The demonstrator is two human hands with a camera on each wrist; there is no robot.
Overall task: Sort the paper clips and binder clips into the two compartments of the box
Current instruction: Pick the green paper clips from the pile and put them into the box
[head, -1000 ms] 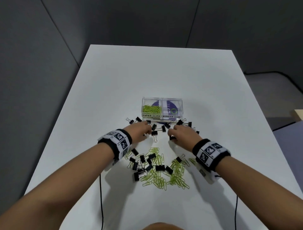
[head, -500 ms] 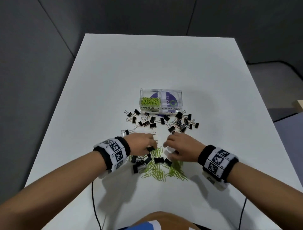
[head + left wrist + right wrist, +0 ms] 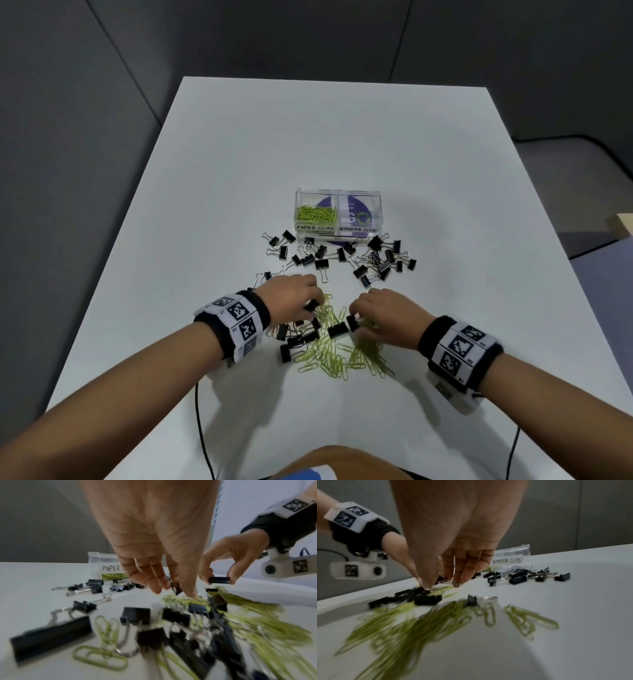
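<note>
A clear two-compartment box (image 3: 339,195) stands mid-table. Its left part, labelled PAPER CLIPS, holds green paper clips (image 3: 315,214). No clips show in the right part, labelled BINDER CLIPS (image 3: 506,560). Black binder clips (image 3: 342,255) lie scattered just in front of the box. Nearer to me is a pile of green paper clips (image 3: 339,356) mixed with black binder clips. My left hand (image 3: 310,303) pinches a small binder clip (image 3: 176,588) at the pile's far left. My right hand (image 3: 354,317) pinches another binder clip (image 3: 219,580) at the pile's far right.
The white table (image 3: 342,137) ends at a grey wall behind. Black cables (image 3: 202,428) run from both wristbands off the near edge. A wooden corner (image 3: 623,224) shows at the far right, off the table.
Both hands have drawn back from the binder clips in front of the box to the mixed pile nearer me. Each now pinches a binder clip there.
</note>
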